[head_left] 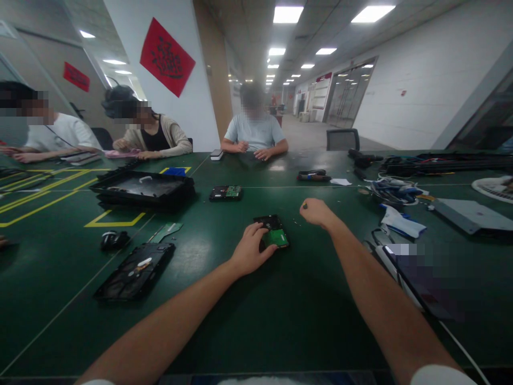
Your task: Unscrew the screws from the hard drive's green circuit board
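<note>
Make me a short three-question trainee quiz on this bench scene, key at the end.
1. Multiple choice: what does the left hand touch?
a) the large shallow black plastic casing
b) the nearer flat black rectangular device with a green circuit board
c) the wide flat silver-grey box
2. True or false: the right hand is spread open with all its fingers straight.
3. Fill in: the straight, flat marking strips on the dark green tabletop are coloured ____.

Key: 1 b; 2 false, its fingers are curled in; 3 yellow.
</note>
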{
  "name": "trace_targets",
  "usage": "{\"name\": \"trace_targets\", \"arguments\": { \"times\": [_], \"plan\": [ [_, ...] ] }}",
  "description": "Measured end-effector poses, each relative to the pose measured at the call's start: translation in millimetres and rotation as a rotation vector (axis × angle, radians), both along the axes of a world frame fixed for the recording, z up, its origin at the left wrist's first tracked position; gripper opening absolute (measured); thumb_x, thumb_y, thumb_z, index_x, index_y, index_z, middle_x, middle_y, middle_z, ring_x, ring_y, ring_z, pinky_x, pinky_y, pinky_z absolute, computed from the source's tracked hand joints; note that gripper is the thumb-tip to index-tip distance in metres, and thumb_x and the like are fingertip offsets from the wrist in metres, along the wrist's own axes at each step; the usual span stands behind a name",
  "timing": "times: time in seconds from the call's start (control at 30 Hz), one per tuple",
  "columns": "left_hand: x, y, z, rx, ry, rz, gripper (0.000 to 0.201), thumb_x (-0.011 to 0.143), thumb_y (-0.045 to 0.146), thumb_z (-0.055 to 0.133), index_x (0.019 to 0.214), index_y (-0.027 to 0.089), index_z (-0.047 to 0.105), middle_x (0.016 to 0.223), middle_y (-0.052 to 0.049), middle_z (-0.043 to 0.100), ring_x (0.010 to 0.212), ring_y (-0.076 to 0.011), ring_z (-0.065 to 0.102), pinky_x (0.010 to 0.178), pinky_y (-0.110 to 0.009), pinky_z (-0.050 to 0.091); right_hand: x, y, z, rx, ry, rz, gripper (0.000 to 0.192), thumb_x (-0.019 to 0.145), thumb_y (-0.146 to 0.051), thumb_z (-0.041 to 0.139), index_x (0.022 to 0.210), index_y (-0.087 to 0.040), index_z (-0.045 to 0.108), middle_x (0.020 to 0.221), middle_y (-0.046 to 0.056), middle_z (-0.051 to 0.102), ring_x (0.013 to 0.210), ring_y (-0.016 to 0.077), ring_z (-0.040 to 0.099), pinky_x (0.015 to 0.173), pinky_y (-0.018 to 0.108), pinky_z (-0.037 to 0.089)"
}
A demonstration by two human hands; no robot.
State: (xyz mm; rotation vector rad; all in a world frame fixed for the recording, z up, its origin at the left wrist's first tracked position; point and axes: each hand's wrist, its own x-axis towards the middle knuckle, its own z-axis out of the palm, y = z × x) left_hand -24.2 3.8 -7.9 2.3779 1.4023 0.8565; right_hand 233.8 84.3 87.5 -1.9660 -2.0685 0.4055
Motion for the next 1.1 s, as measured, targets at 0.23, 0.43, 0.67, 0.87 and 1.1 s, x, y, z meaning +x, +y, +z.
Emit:
{"name": "trace_targets", "arguments": {
  "times": [0.23,0.43,0.67,0.87,1.1],
  "plan": [
    [0,-3,5.9,-0.021,0.024,0.002,0.058,0.092,0.054,0.06,0.138,0.02,0.057,0.15,-0.014,0.049,0.145,-0.0328,0.038,0.12,-0.053,0.037,8,15,-37.6,-0.288,-0.035,-0.011,0.018,0.081,-0.031,0.075,0.078,-0.013,0.074,0.056,0.005,0.066,0.053,0.0162,0.064,0.054,0.025,0.047],
    [2,-5,7.3,-0.023,0.037,0.006,0.06,0.092,0.057,0.058,0.138,0.02,0.057,0.15,-0.014,0.049,0.145,-0.0321,0.038,0.12,-0.051,0.038,17,21,-49.0,-0.35,0.028,-0.014,0.018,0.086,-0.031,0.073,0.091,-0.013,0.075,0.064,0.005,0.067,0.056,0.0141,0.061,0.054,0.024,0.045],
    [7,-3,5.7,-0.021,0.058,0.005,0.068,0.088,0.061,0.061,0.139,0.017,0.056,0.152,-0.015,0.045,0.147,-0.0336,0.036,0.121,-0.051,0.037,25,18,-53.8,-0.373,0.21,-0.034,0.013,0.087,-0.026,0.072,0.089,-0.014,0.07,0.058,0.0,0.059,0.049,0.0107,0.052,0.049,0.022,0.039],
    [7,4,1.2,-0.01,0.101,-0.027,0.077,0.082,0.061,0.069,0.142,0.017,0.052,0.154,-0.016,0.043,0.149,-0.034,0.034,0.123,-0.05,0.034,33,16,-53.2,-0.381,0.361,-0.058,0.01,0.083,-0.022,0.075,0.087,-0.015,0.069,0.056,-0.001,0.059,0.048,0.0104,0.052,0.046,0.021,0.038],
    [10,12,7.4,-0.015,0.148,-0.075,0.075,0.081,0.06,0.068,0.141,0.017,0.052,0.153,-0.015,0.044,0.146,-0.0332,0.04,0.122,-0.046,0.037,40,8,-63.2,-0.302,0.492,-0.066,0.008,0.087,-0.021,0.071,0.092,-0.014,0.071,0.059,-0.001,0.061,0.049,0.0084,0.053,0.049,0.019,0.042]
  ]
}}
